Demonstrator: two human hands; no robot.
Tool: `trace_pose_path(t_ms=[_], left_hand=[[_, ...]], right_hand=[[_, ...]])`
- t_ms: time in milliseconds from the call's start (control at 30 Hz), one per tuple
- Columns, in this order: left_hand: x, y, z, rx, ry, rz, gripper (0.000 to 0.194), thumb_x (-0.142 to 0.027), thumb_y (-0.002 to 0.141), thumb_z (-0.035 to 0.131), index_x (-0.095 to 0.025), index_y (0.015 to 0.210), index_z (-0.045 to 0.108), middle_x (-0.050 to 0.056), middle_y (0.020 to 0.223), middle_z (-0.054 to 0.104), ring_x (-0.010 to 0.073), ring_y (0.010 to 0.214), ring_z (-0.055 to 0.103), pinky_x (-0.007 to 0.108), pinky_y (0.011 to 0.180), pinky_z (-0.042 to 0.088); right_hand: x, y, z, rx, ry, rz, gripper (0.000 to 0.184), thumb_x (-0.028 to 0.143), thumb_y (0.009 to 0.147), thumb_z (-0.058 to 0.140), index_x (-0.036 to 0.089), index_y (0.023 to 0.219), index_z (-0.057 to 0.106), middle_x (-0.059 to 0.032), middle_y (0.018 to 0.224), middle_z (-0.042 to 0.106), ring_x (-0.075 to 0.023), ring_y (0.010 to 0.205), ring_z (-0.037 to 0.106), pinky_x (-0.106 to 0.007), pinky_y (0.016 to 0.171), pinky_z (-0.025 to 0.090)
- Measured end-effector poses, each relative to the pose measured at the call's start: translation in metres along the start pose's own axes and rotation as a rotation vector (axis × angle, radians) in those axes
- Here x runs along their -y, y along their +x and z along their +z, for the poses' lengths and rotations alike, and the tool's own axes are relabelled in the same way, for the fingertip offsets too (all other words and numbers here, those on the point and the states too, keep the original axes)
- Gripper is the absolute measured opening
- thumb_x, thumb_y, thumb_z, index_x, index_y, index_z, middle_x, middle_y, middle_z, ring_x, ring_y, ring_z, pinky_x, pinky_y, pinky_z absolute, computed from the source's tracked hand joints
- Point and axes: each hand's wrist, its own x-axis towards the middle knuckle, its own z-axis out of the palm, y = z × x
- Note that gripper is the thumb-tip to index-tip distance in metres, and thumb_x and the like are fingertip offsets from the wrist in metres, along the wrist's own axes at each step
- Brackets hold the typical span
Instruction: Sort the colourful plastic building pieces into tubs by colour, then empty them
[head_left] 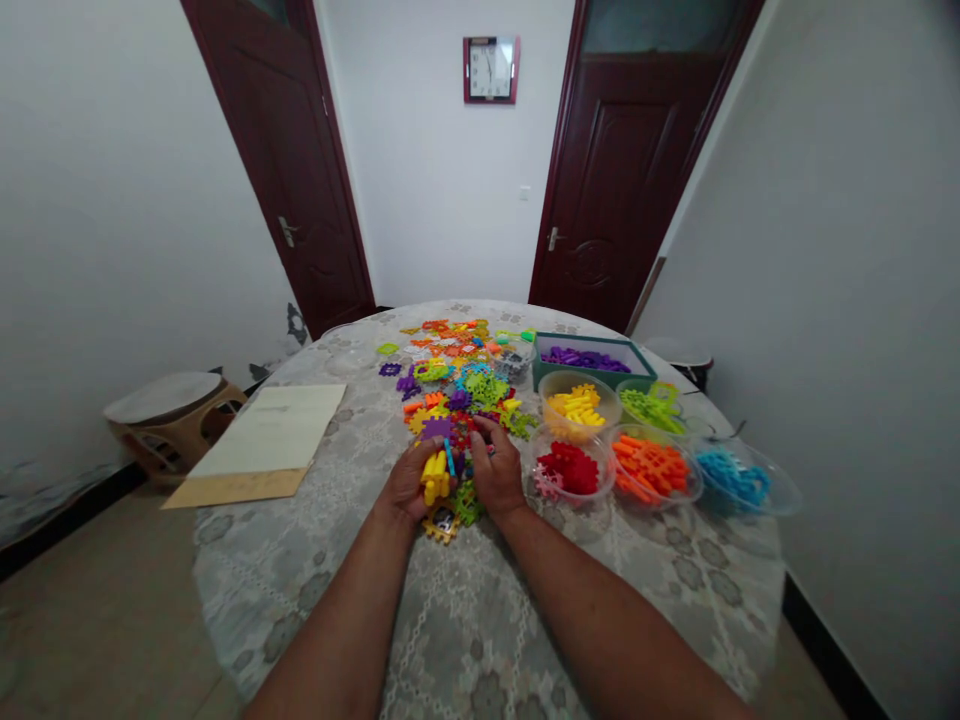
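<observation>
Table (pixel 480 610): round, under a patterned gray cloth; read it as a clock, twelve at the far edge, six nearest the wearer.
Left hand (pixel 409 482): just left of center, closed around a cluster of yellow pieces (pixel 435 478); a blue piece (pixel 450 456) and a flat purple piece (pixel 437 428) show at its fingertips.
Right hand (pixel 499 472): just right of center, fingers curled beside red pieces; whether it grips one, I cannot tell.
Loose pieces (pixel 484 388): a many-colored, notched pile running from the hands toward twelve, with a few green and yellow ones just on the six o'clock side of the hands.
Green box (pixel 634 378): between one and two, holding purple pieces.
Clear tubs: toward two, yellow (pixel 577 405) and lime green (pixel 651 405) pieces; between two and three, red (pixel 570 468) and orange (pixel 652 468); near three, blue (pixel 735 480), its tub at the table's edge.
Paper (pixel 262 430): toward nine, faint marks too small to read; its brown strip (pixel 240 487) pokes past the edge.
Wall clock (pixel 491 70): beyond twelve, numerals too blurred to read.
Brands: none legible.
Open room: bare cloth from four round to eight, crossed by the forearms.
</observation>
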Motion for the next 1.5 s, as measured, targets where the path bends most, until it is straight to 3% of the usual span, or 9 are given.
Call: trace_pose_path(t_ms=[200, 433, 667, 800, 900, 1033, 1167, 1333, 1500], left_hand=[[-0.002, 0.004, 0.000, -0.048, -0.090, -0.003, 0.025, -0.016, 0.081, 0.078, -0.015, 0.103, 0.065, 0.007, 0.080, 0.078, 0.0183, 0.056, 0.073, 0.027, 0.046, 0.061], [0.000, 0.008, -0.003, -0.034, -0.081, 0.086, 0.028, -0.018, 0.080, 0.079, -0.014, 0.104, 0.066, 0.005, 0.078, 0.077, 0.0167, 0.054, 0.071, 0.026, 0.046, 0.060], [0.003, 0.008, -0.003, -0.021, -0.053, 0.189, 0.038, -0.022, 0.075, 0.084, -0.017, 0.107, 0.064, 0.002, 0.081, 0.075, 0.0145, 0.054, 0.068, 0.025, 0.048, 0.059], [0.004, 0.002, 0.001, -0.036, -0.047, 0.152, 0.039, -0.024, 0.074, 0.086, -0.018, 0.104, 0.063, 0.000, 0.075, 0.072, 0.0144, 0.051, 0.067, 0.025, 0.046, 0.058], [0.004, -0.002, 0.004, -0.032, -0.034, 0.131, 0.037, -0.026, 0.073, 0.086, -0.019, 0.101, 0.062, 0.000, 0.073, 0.071, 0.0166, 0.053, 0.069, 0.027, 0.047, 0.059], [0.004, -0.006, 0.008, -0.017, -0.022, 0.101, 0.036, -0.026, 0.074, 0.086, -0.019, 0.101, 0.062, 0.001, 0.073, 0.071, 0.0179, 0.054, 0.070, 0.028, 0.046, 0.059], [0.003, -0.009, 0.012, 0.003, -0.013, 0.084, 0.038, -0.026, 0.075, 0.087, -0.020, 0.103, 0.063, 0.001, 0.074, 0.071, 0.0187, 0.056, 0.071, 0.027, 0.044, 0.059], [0.003, -0.011, 0.015, 0.001, 0.018, 0.053, 0.040, -0.028, 0.076, 0.089, -0.020, 0.104, 0.062, 0.000, 0.078, 0.072, 0.0181, 0.058, 0.071, 0.027, 0.042, 0.059], [0.004, -0.016, 0.019, 0.034, 0.116, 0.010, 0.045, -0.035, 0.077, 0.090, -0.020, 0.109, 0.063, 0.000, 0.076, 0.071, 0.0157, 0.052, 0.068, 0.027, 0.042, 0.060]], right_hand=[[0.003, 0.001, -0.001, -0.066, -0.053, -0.088, 0.031, 0.030, 0.100, 0.053, 0.020, 0.124, 0.069, -0.0111, 0.119, 0.076, -0.0235, 0.112, 0.071, -0.042, 0.105, 0.055], [0.014, -0.003, -0.004, -0.039, -0.081, -0.228, 0.028, 0.024, 0.103, 0.049, 0.022, 0.123, 0.069, -0.0102, 0.117, 0.073, -0.0231, 0.114, 0.068, -0.044, 0.106, 0.054], [0.057, -0.009, -0.017, 0.003, -0.087, -0.408, 0.028, 0.019, 0.105, 0.049, 0.025, 0.124, 0.069, -0.0085, 0.114, 0.073, -0.0228, 0.110, 0.069, -0.042, 0.102, 0.056], [0.090, 0.010, -0.053, 0.003, -0.215, -0.399, 0.029, 0.020, 0.105, 0.048, 0.025, 0.122, 0.070, -0.0094, 0.112, 0.073, -0.0245, 0.109, 0.068, -0.044, 0.100, 0.056], [0.095, 0.028, -0.094, 0.011, -0.380, -0.328, 0.031, 0.021, 0.102, 0.048, 0.024, 0.121, 0.072, -0.0103, 0.113, 0.074, -0.0262, 0.108, 0.068, -0.045, 0.098, 0.055], [0.061, 0.041, -0.145, 0.022, -0.643, -0.257, 0.033, 0.019, 0.094, 0.047, 0.019, 0.112, 0.075, -0.0140, 0.108, 0.076, -0.0285, 0.103, 0.069, -0.046, 0.097, 0.054], [0.022, 0.039, -0.169, 0.062, -0.798, -0.193, 0.035, 0.015, 0.088, 0.046, 0.018, 0.103, 0.077, -0.0145, 0.100, 0.078, -0.0281, 0.095, 0.071, -0.044, 0.093, 0.056], [0.024, 0.039, -0.167, -0.049, -0.782, -0.237, 0.042, 0.011, 0.087, 0.044, 0.016, 0.115, 0.076, -0.0151, 0.113, 0.077, -0.0283, 0.108, 0.070, -0.048, 0.102, 0.053], [0.053, 0.028, -0.138, -0.107, -0.615, -0.321, 0.037, 0.011, 0.094, 0.045, 0.019, 0.115, 0.075, -0.0122, 0.112, 0.077, -0.0270, 0.110, 0.069, -0.047, 0.102, 0.055]])
